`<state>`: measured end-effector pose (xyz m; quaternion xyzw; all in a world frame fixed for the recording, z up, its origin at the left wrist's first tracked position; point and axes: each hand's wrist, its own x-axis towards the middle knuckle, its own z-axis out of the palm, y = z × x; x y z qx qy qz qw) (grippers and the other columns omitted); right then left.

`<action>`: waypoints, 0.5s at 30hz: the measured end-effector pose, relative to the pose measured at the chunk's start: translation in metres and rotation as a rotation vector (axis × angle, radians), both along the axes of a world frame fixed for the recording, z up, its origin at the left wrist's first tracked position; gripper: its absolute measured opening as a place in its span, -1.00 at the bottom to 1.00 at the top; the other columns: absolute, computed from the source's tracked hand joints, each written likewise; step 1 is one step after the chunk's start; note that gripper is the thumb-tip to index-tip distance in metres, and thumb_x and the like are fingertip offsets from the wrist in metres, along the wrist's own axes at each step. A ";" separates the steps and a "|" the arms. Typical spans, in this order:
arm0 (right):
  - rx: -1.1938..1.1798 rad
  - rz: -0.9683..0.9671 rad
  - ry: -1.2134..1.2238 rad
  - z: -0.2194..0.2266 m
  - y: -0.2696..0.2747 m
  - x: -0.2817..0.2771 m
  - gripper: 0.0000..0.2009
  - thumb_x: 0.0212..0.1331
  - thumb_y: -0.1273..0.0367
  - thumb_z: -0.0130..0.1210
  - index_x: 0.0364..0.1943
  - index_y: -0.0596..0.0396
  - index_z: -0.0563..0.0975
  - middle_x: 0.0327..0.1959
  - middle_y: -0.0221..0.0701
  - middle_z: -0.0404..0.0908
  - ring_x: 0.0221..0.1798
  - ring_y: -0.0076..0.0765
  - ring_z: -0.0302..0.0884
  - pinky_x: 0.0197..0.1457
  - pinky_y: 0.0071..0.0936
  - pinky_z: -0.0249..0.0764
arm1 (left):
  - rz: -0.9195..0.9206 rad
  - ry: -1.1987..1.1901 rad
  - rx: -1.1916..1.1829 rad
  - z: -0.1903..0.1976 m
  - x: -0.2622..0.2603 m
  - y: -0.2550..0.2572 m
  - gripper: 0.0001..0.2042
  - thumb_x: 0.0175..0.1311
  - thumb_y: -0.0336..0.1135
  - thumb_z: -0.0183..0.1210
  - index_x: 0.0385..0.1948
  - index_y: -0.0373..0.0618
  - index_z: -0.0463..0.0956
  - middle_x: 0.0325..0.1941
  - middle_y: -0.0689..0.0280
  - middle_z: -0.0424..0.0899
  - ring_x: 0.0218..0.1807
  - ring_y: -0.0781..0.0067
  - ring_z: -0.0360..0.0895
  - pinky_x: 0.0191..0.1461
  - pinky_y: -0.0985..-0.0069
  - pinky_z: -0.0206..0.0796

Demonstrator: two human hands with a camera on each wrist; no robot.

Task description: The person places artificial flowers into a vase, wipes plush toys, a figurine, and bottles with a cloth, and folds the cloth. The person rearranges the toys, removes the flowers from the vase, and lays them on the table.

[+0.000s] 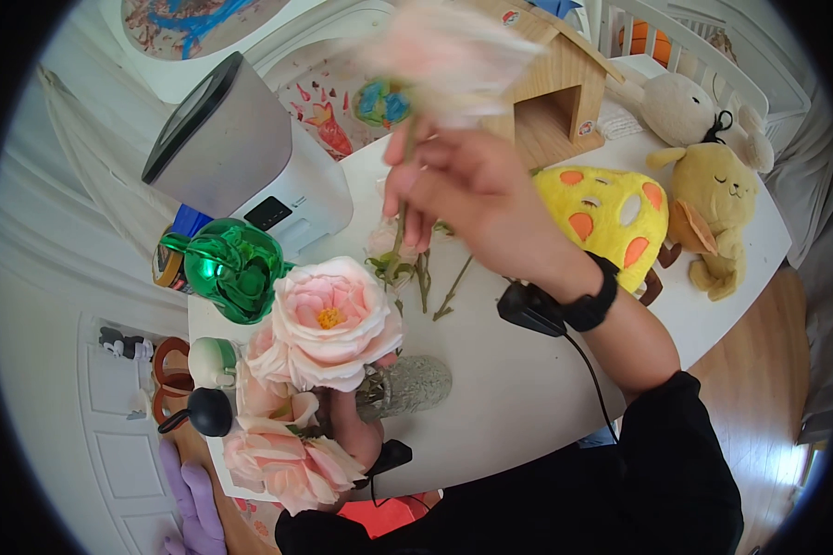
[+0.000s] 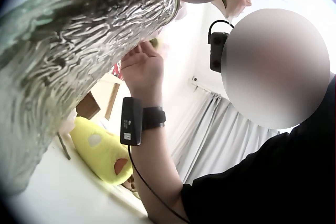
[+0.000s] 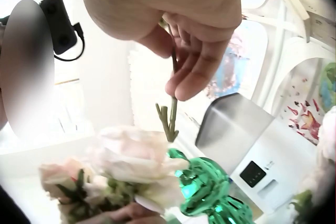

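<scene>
My right hand [image 1: 467, 185] pinches the stem [image 3: 174, 109] of a pale pink flower [image 1: 449, 60], raised above the table and blurred in the head view. In the right wrist view the stem's forked lower end points down. My left hand [image 1: 350, 433] grips around the neck of a textured glass vase [image 1: 416, 383], largely hidden by blooms. The vase [image 2: 79, 50] is tilted, its mouth towards several large pink roses [image 1: 333, 324]. More cut stems [image 1: 449, 294] and a pale bloom lie on the table beyond the vase.
On the white table [image 1: 491, 388] stand a grey-white appliance [image 1: 250, 157], a shiny green object [image 1: 236, 268] and a lidded cup [image 1: 213, 363] to the left. A wooden house [image 1: 560, 88], yellow plush [image 1: 606, 217] and other soft toys [image 1: 717, 199] sit at the back and right.
</scene>
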<state>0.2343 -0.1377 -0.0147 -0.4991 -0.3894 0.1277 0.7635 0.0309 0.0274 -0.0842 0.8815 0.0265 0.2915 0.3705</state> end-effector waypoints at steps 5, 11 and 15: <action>0.350 0.078 -0.046 0.032 -0.034 -0.038 -0.77 0.51 0.26 -0.09 -0.08 0.16 0.38 -0.31 -0.16 0.62 -0.46 -0.34 0.60 -0.46 -0.48 0.61 | 0.070 -0.051 -0.070 0.003 -0.010 0.006 -0.71 0.41 -0.20 -0.06 -0.25 -0.30 0.47 -0.23 0.09 0.61 -0.16 0.21 0.55 0.02 0.31 0.37; -0.141 0.135 -0.398 0.023 -0.018 -0.076 -0.75 0.18 0.41 0.13 -0.10 0.25 0.48 -0.15 -0.09 0.57 -0.20 -0.02 0.58 -0.27 -0.22 0.57 | 0.071 -0.126 -0.142 0.010 -0.005 0.008 -0.72 0.40 -0.21 -0.05 -0.25 -0.30 0.47 -0.24 0.09 0.61 -0.16 0.21 0.55 0.02 0.32 0.37; -0.540 0.143 -0.645 0.016 -0.017 -0.087 -0.67 0.04 0.42 0.24 -0.06 0.20 0.54 -0.02 -0.13 0.53 -0.04 0.02 0.58 -0.20 -0.17 0.56 | 0.059 -0.166 -0.198 0.015 -0.002 0.007 -0.73 0.40 -0.21 -0.04 -0.25 -0.30 0.47 -0.24 0.09 0.61 -0.17 0.21 0.55 0.01 0.32 0.37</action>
